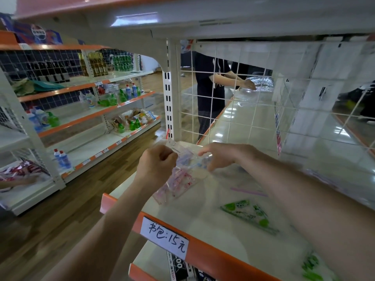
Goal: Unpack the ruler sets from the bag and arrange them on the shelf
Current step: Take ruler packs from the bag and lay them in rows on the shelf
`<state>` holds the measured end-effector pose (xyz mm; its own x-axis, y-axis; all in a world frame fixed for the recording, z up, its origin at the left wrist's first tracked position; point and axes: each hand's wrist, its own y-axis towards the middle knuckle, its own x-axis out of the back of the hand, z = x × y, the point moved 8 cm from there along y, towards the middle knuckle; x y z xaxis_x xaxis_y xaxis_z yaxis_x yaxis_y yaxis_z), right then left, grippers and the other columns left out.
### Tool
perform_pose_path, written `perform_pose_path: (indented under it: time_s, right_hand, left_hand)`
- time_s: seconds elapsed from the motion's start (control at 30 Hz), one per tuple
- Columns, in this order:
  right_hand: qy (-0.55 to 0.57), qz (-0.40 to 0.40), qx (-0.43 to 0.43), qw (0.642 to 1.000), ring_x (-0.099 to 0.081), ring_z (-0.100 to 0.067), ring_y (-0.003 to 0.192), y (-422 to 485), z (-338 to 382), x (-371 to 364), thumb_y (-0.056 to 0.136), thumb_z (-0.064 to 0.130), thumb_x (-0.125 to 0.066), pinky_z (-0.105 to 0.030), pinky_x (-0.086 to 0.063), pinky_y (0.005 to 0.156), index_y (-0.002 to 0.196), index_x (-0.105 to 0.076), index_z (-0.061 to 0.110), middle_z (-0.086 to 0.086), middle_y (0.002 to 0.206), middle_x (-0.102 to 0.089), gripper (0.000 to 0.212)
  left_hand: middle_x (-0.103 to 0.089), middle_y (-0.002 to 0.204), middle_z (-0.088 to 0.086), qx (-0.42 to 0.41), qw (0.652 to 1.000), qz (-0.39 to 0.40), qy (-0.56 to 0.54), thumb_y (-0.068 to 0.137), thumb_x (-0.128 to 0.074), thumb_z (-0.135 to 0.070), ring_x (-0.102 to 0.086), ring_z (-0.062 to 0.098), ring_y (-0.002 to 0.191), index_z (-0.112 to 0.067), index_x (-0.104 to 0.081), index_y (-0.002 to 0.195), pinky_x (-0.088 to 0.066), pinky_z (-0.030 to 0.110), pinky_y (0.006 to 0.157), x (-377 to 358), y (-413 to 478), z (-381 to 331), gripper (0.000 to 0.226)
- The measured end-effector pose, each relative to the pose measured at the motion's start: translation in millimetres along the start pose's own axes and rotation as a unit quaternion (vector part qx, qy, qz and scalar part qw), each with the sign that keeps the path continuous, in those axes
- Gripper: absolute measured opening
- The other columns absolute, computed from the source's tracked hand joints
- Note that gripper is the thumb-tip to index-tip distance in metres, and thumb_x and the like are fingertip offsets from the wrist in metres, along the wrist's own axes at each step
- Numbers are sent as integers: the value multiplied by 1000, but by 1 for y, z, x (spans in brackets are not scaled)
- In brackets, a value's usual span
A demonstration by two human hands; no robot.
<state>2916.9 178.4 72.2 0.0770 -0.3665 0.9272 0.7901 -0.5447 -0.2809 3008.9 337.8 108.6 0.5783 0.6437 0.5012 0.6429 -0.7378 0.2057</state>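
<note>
The left hand is curled tight on a clear packet just above the white shelf. The right hand pinches its other side with bent fingers. A green ruler set lies flat on the shelf nearby.

Green-patterned ruler set, orange-edged shelf

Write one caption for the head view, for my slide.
Left hand and right hand hold a clear ruler set packet over the shelf; a green ruler set lies on it.
</note>
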Motion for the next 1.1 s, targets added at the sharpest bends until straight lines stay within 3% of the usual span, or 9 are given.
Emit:
perform_pose_path:
  time_s: [0.13,0.27,0.4,0.53,0.6,0.7,0.8,0.97,1.1]
  right_hand:
    - [-63,61,-22,996,-47,-18,124,0,1,0,83,20,-67,-25,-38,88,142,-40,23,2,142,-44,65]
    - [-122,71,-41,989,-52,-20,118,-3,-5,2,80,22,-70,-31,-44,97,140,-43,23,1,137,-47,66]
    - [-141,80,-61,985,-57,-21,111,-8,-14,1,75,31,-74,-36,-47,97,135,-50,21,0,130,-55,65]
    - [-141,75,-65,985,-62,-20,90,-15,-14,0,74,24,-71,-25,-40,71,129,-57,9,-9,128,-59,58]
    - [-133,74,-65,986,-64,-21,84,-14,-14,-2,73,19,-69,-25,-39,65,125,-59,9,-11,128,-59,54]
    - [-114,63,-59,990,-62,-18,96,-12,-14,-1,74,20,-71,-26,-48,77,124,-60,13,-4,128,-59,51]
    - [-102,54,-51,992,-55,-19,111,-13,-17,0,75,25,-74,-35,-47,96,132,-48,28,5,132,-50,63]
    - [-217,69,-48,972,-59,-20,106,-8,-18,-5,72,13,-70,-36,-52,91,134,-48,29,4,128,-55,68]
    - [-193,29,-24,980,-55,-17,94,-7,-5,3,80,12,-67,-27,-50,78,133,-50,24,3,128,-55,57]
  left_hand:
    - [-66,77,6,13,1000,-2,-5,92,-58,-16,-57,14,60,-14,-64,83,-51,30,60,8,-2,9,11]
    - [-67,76,7,19,1000,-4,-11,92,-58,-16,-57,14,59,-11,-65,85,-50,29,60,9,-3,13,11]
    - [-66,77,7,18,1000,6,-12,92,-58,-15,-56,13,58,-10,-65,85,-49,28,59,2,-3,7,10]
    - [-66,79,7,12,1000,15,-12,92,-57,-14,-56,13,59,-13,-63,83,-48,23,55,-5,-5,-2,11]
    - [-65,79,6,10,1000,20,-9,92,-57,-15,-56,14,61,-18,-61,80,-48,23,55,-8,-7,-4,13]
    - [-65,77,5,8,1000,22,-1,92,-57,-16,-57,16,63,-17,-63,81,-52,30,61,-10,-9,-5,12]
    - [-65,78,5,2,1000,24,-4,92,-57,-16,-57,15,62,-16,-63,83,-51,27,58,-7,-12,-5,11]
    - [-65,80,5,10,1000,23,-5,93,-57,-16,-57,13,62,-16,-63,83,-51,25,58,-5,-11,1,11]
    - [-65,81,5,14,999,34,-8,92,-57,-17,-58,14,62,-17,-63,82,-52,29,58,-9,-11,4,12]
